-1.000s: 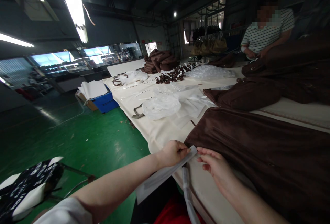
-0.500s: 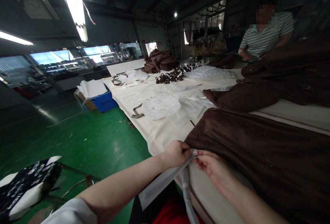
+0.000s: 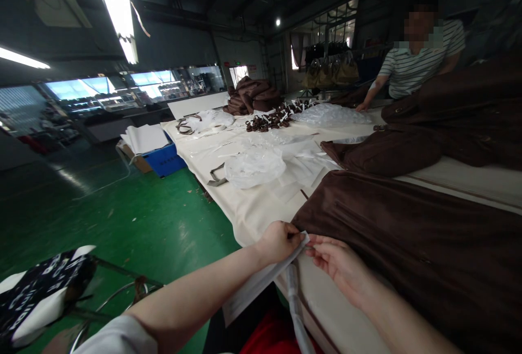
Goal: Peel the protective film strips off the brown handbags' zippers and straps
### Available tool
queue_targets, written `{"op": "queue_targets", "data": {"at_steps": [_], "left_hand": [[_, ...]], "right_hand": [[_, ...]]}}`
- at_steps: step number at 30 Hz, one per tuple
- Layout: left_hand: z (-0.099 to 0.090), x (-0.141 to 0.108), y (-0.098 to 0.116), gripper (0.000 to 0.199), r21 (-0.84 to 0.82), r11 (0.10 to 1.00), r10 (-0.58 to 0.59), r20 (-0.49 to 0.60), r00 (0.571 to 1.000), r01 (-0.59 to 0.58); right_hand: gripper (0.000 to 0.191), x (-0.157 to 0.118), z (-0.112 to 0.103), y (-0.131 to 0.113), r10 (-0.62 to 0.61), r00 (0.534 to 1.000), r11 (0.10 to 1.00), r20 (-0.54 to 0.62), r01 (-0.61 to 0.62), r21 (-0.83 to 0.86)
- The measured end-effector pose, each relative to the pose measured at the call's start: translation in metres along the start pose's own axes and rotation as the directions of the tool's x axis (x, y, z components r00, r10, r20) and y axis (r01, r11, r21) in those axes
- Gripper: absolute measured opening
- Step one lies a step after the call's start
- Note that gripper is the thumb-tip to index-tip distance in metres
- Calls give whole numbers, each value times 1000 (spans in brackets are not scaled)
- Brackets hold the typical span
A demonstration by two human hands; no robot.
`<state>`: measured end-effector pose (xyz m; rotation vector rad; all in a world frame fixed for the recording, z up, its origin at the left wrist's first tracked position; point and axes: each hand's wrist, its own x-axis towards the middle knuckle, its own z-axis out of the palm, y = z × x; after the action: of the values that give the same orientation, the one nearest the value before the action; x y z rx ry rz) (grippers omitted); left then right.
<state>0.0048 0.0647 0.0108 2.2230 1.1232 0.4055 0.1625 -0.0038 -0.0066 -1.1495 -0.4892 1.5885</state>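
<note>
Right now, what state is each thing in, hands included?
Left hand: closed on pale strip
Right hand: fingertips at the pale strip's upper end
Pale strip: slanting down below the left forearm
Near brown piece: spread out
Plastic wrapping: crumpled
White sheets: piled
Overhead tube light: lit

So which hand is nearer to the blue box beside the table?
Left. The left hand, pinching a translucent strip, is off to the right of the blue box and much closer to the camera; the right hand, fingertips by the strip's end, is farther right.
</note>
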Motion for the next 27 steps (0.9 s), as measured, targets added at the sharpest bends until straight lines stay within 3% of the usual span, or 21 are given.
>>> {"op": "queue_targets", "data": {"at_steps": [3,6,9,13,17,19,21,24,27], "left_hand": [[1,2,-1,32,-30,998,-51,-4,999,51],[0,4,-1,28,-59,990,-125,-2,992,125],[-1,6,-1,28,-88,983,-162,23,986,164],[-3,7,-1,28,-71,989,-123,42,991,126],[-4,0,12,23,242,970,30,-43,999,-19],[1,-9,23,21,449,890,122,-64,990,-81],[9,-21,34,19,599,785,207,-12,978,-159],[25,-36,41,22,700,664,303,68,951,-262],[35,-44,39,22,716,635,325,95,941,-291]], "right_hand": [[14,4,-2,0,15,1000,1000,-24,-15,-7],[17,10,-2,7,-24,997,992,-77,14,-129],[24,14,1,11,-7,1000,976,-21,2,-216],[26,18,2,10,-4,1000,981,25,8,-196],[27,19,2,10,-48,999,979,-17,43,-200],[26,18,2,12,-71,997,975,-26,64,-211],[27,17,3,14,-92,995,971,-42,80,-225],[29,16,4,15,-100,992,967,-77,79,-241],[29,14,4,12,-88,992,968,-91,64,-242]]}}
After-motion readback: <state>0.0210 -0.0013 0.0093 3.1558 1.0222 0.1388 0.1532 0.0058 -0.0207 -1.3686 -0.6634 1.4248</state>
